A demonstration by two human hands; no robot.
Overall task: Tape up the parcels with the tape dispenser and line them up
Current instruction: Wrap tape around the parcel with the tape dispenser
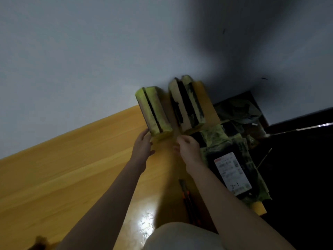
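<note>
Two yellow-green taped upright parcels, left one [154,110] and right one [186,101], stand side by side at twelve o'clock against the wall, presumably lined up. Left hand [143,146] touches the nearer parcel's base, fingers straight; right hand [188,147], loosely curled, apparently holds nothing.

Both arms outstretched, left hand [143,145] and right hand [188,147] loosely open

Two upright parcels wrapped in yellow-green tape stand at frame centre: one [154,110], another [187,102]. One flat black parcel with a white label [232,173] lies lower right. Two hands: left [143,147], right [189,147].
</note>
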